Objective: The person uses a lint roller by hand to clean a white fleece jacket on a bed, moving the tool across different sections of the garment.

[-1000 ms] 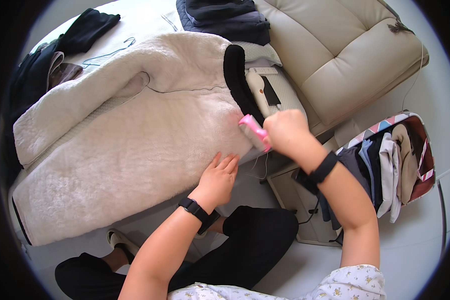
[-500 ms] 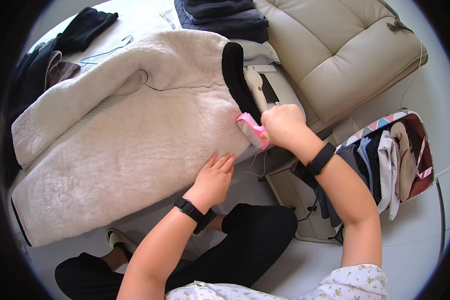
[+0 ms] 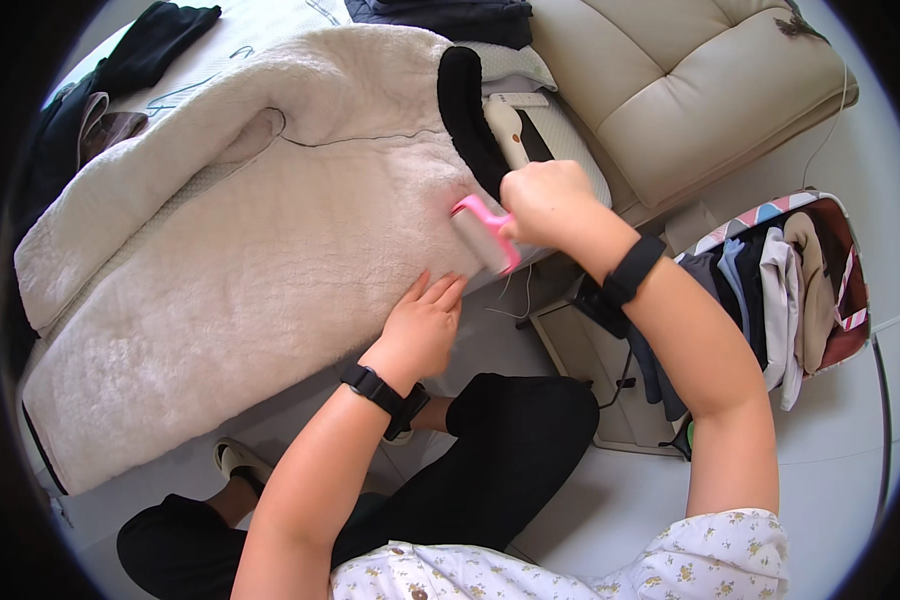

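Note:
A large cream fleece coat (image 3: pixel 250 230) with a black collar (image 3: pixel 465 115) lies spread flat in front of me. My right hand (image 3: pixel 545 205) grips a pink lint roller (image 3: pixel 482 235), whose roller end rests on the fleece near the coat's lower right edge, just below the collar. My left hand (image 3: pixel 422 325) lies flat, fingers together, pressing the coat's near edge a little below the roller. Both wrists carry black bands.
A beige cushioned seat (image 3: pixel 690 90) stands at the upper right. A basket of folded clothes (image 3: pixel 800 290) sits on the floor at right. Dark garments (image 3: pixel 120 75) lie at the upper left and top. A white iron-like appliance (image 3: pixel 510 125) lies beside the collar.
My right hand has drawn the lint roller down and toward me along the fleece below the collar. My left hand has stayed pressed on the coat's edge.

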{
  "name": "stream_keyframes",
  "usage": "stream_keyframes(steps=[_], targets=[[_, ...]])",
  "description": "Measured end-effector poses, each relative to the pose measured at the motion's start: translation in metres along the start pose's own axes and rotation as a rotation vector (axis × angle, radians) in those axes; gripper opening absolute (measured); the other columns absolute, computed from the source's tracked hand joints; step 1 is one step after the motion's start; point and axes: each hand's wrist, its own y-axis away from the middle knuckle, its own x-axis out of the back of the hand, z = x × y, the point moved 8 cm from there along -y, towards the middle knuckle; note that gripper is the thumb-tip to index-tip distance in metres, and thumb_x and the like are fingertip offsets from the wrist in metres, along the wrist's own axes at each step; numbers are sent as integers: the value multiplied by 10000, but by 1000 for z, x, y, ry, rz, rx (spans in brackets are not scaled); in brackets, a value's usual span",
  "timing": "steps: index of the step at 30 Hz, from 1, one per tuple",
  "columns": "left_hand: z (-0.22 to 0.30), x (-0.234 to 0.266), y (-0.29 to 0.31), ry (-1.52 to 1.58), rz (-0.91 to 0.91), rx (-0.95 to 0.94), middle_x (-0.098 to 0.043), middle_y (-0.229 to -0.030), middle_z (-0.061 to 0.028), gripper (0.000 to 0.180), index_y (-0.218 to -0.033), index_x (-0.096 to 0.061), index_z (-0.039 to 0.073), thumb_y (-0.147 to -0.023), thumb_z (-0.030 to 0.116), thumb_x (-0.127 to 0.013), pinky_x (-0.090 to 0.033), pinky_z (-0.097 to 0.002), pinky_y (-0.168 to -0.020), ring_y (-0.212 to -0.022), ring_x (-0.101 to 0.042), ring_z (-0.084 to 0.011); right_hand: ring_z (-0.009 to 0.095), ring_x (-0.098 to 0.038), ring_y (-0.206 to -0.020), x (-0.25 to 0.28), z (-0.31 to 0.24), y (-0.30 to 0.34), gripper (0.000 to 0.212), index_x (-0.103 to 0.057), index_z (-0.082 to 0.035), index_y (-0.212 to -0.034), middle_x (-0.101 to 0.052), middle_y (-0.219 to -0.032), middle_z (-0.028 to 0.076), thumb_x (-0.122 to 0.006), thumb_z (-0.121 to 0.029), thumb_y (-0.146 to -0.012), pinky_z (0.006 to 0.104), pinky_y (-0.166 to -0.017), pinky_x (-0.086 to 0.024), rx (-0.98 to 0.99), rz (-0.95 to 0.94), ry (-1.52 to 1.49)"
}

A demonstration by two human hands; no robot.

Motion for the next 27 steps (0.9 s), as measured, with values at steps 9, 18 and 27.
stream_keyframes(steps=[9, 18, 27], targets=[[-2, -3, 5, -11, 35, -5, -367, -1539, -108, 718, -1354, -517, -47, -708, 189, -720, -215, -444, -1213, -1465, -273, -221, 279, -722, -744, -2, -14, 8, 236, -735, -103, -729, -714, -738, 122, -796, -323, -667, 383, -659, -561, 49, 217, -30], [1, -4, 4, 63, -115, -8, -354, -1548, -112, 694, -1340, -522, -56, -725, 192, -728, -216, -455, -1212, -1469, -269, -229, 299, -715, -728, -12, -24, 22, 259, -726, -90, -706, -702, -718, 134, -812, -331, -667, 391, -651, -557, 69, 191, -104], [-4, -5, 5, 59, -70, -16, -345, -1553, -116, 697, -1344, -514, -59, -729, 190, -729, -222, -464, -1209, -1473, -263, -238, 260, -725, -709, -4, -46, 30, 155, -747, -104, -735, -725, -745, 104, -767, -245, -672, 366, -624, -562, 142, 215, 2]])
